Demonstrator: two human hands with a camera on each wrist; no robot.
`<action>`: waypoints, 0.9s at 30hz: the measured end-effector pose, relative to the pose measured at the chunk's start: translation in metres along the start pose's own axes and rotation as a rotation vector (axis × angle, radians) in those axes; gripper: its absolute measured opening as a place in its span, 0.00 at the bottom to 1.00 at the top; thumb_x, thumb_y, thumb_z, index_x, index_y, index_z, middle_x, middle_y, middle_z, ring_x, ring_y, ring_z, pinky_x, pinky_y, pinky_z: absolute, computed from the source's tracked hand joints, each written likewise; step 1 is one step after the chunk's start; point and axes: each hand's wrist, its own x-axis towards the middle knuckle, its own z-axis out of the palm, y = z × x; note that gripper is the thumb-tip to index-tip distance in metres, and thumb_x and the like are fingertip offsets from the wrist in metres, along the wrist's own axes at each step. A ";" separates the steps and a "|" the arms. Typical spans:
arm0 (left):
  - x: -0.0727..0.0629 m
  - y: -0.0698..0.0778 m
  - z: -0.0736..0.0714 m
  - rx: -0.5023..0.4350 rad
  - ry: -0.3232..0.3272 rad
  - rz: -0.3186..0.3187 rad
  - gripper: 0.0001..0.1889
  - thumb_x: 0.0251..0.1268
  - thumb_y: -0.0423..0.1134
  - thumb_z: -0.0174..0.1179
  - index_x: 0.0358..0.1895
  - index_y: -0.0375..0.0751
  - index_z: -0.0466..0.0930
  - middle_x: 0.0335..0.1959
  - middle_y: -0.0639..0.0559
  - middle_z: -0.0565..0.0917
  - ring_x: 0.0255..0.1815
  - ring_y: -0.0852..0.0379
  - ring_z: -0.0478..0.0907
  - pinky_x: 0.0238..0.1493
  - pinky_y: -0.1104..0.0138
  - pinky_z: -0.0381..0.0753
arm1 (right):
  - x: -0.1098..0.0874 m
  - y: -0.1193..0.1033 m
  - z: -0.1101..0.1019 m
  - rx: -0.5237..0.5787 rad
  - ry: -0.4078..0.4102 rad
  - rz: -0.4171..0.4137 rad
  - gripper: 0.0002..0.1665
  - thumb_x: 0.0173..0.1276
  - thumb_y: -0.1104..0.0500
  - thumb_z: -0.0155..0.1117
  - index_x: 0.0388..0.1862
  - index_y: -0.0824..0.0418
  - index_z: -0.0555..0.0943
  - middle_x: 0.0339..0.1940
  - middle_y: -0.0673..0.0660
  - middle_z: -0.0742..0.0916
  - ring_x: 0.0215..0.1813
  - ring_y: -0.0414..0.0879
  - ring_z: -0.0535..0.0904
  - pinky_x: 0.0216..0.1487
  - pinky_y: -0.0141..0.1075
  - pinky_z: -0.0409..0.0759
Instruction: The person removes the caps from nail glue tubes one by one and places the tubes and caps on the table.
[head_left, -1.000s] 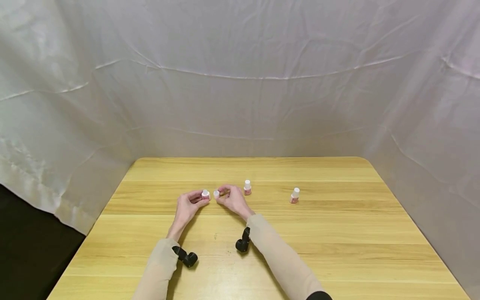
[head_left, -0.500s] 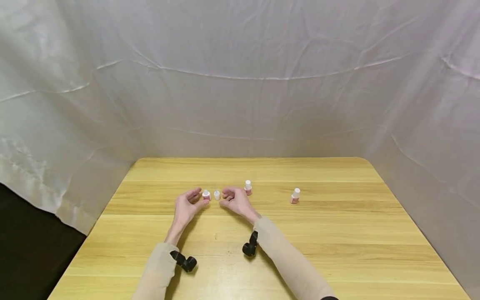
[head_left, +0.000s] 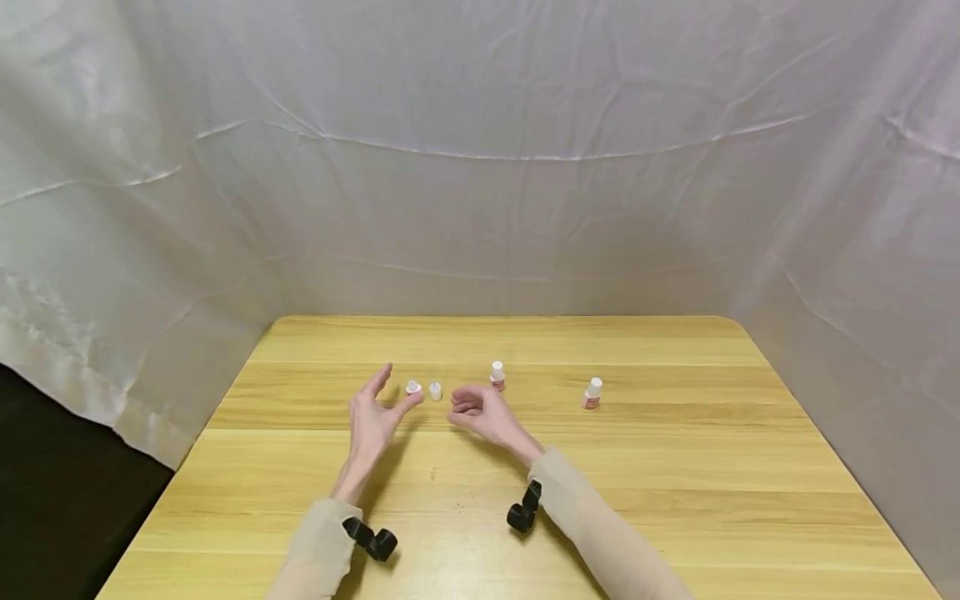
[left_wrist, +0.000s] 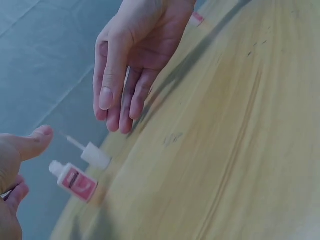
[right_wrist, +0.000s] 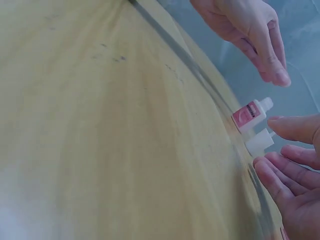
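A small white bottle with a pink label (left_wrist: 77, 183) stands uncapped on the table, its narrow white neck bare. Right beside it, its white cap (left_wrist: 96, 156) rests top down with a thin applicator stem pointing up. My left hand (head_left: 372, 422) is just left of the bottle, thumb and fingers spread, holding nothing; the left wrist view shows a gap between thumb and bottle. To the right of the cap hovers my right hand (head_left: 487, 414), fingers loosely bent and nothing in them. In the right wrist view its thumb is near the cap (right_wrist: 259, 142).
Two more capped bottles stand upright on the wooden table (head_left: 675, 500): one bottle (head_left: 497, 376) just behind my right hand, another bottle (head_left: 592, 393) farther right. A pale grey curtain (head_left: 480, 208) hangs behind the table and along its sides.
My right hand has let go of the cap and drawn back right and toward me. My left hand has released the bottle, and its fingers have spread wider. Bottle and cap stay standing.
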 end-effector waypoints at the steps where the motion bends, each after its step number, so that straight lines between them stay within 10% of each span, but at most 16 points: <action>1: -0.002 0.002 0.000 0.002 0.007 0.011 0.41 0.52 0.42 0.78 0.69 0.33 0.71 0.68 0.34 0.76 0.70 0.35 0.73 0.74 0.46 0.70 | -0.003 0.000 -0.001 0.006 -0.006 -0.002 0.26 0.66 0.67 0.69 0.60 0.78 0.75 0.54 0.74 0.85 0.56 0.63 0.84 0.57 0.38 0.86; 27: -0.044 0.038 0.037 -0.043 0.032 0.413 0.30 0.59 0.33 0.71 0.65 0.31 0.74 0.63 0.33 0.80 0.64 0.33 0.77 0.67 0.40 0.75 | -0.074 0.020 -0.062 0.019 0.106 0.022 0.27 0.69 0.65 0.67 0.63 0.77 0.74 0.57 0.74 0.84 0.57 0.62 0.84 0.60 0.31 0.84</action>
